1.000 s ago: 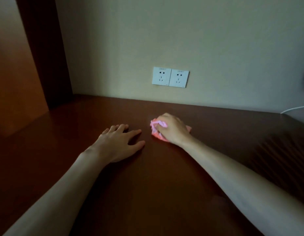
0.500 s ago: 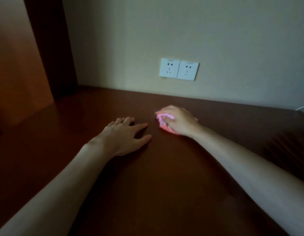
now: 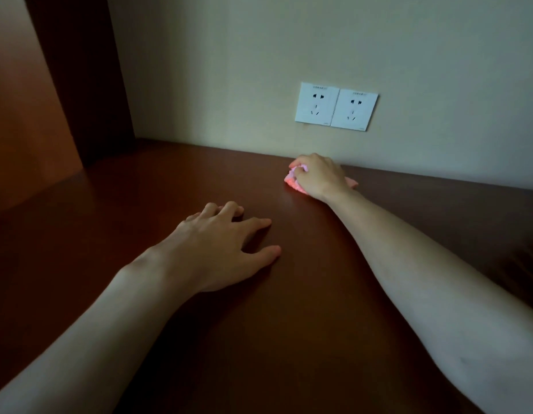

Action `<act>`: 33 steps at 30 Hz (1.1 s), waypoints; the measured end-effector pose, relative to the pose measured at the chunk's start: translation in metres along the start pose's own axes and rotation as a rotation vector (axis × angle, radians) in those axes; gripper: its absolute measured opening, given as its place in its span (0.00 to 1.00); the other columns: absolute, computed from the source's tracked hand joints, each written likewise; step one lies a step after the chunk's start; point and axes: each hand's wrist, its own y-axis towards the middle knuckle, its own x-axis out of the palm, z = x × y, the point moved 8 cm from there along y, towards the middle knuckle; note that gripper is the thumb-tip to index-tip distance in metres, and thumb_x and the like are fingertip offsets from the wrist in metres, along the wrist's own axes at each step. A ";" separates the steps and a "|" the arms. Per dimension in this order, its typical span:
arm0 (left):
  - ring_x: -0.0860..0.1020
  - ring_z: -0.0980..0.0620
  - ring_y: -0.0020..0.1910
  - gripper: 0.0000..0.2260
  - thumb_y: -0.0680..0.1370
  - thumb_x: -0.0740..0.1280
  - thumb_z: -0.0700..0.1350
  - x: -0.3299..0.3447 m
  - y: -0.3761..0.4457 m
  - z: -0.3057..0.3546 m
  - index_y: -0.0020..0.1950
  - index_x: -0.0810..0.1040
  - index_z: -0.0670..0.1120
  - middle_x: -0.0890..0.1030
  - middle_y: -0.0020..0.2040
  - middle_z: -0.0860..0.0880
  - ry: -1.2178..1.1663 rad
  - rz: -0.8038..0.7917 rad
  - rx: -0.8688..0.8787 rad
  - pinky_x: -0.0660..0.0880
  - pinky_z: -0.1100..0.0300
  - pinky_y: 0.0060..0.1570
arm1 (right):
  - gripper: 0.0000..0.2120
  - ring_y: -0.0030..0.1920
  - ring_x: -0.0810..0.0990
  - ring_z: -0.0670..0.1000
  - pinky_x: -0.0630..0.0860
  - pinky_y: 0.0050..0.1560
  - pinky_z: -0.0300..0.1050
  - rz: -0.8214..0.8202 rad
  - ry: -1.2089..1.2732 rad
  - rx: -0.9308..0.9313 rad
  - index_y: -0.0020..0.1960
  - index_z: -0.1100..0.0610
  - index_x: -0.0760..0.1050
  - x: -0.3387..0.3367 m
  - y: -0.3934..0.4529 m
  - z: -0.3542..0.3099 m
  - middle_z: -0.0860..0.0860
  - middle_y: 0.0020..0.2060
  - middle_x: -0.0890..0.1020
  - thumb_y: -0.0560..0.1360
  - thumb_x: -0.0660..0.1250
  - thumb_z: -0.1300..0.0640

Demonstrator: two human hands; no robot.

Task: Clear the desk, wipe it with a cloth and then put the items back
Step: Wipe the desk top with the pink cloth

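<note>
A dark brown wooden desk (image 3: 289,339) fills the lower view. My right hand (image 3: 319,177) is closed on a crumpled pink cloth (image 3: 293,182) and presses it onto the desk close to the back wall, below the sockets. The cloth shows at the hand's left and a corner sticks out at its right. My left hand (image 3: 220,246) rests flat on the desk nearer to me, fingers spread, holding nothing.
Two white wall sockets (image 3: 337,110) sit side by side on the pale wall above the cloth. A dark wooden upright panel (image 3: 80,79) stands at the desk's back left corner, with an orange-brown side panel (image 3: 20,130) at the far left.
My right hand has pushed the cloth away from me, from mid-desk to near the back wall. The left hand stays planted on the desk.
</note>
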 end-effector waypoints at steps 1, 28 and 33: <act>0.57 0.47 0.78 0.32 0.75 0.47 0.76 -0.001 0.000 0.000 0.78 0.52 0.71 0.55 0.81 0.54 -0.005 0.002 -0.003 0.64 0.45 0.70 | 0.16 0.63 0.78 0.58 0.72 0.59 0.50 0.002 -0.008 0.001 0.60 0.44 0.81 -0.003 -0.007 -0.001 0.50 0.62 0.81 0.77 0.60 0.52; 0.53 0.47 0.80 0.32 0.74 0.44 0.76 0.003 -0.002 0.003 0.78 0.46 0.71 0.50 0.82 0.54 0.026 -0.022 -0.013 0.61 0.46 0.73 | 0.13 0.61 0.78 0.55 0.70 0.55 0.47 -0.019 0.053 -0.082 0.58 0.42 0.81 -0.016 -0.050 -0.018 0.49 0.60 0.80 0.78 0.61 0.50; 0.53 0.48 0.79 0.33 0.74 0.43 0.76 0.004 0.000 0.002 0.78 0.45 0.70 0.50 0.81 0.54 0.044 -0.022 -0.006 0.62 0.47 0.73 | 0.13 0.59 0.79 0.58 0.73 0.55 0.49 -0.005 0.038 -0.026 0.54 0.43 0.82 0.002 -0.004 -0.010 0.50 0.57 0.83 0.76 0.61 0.51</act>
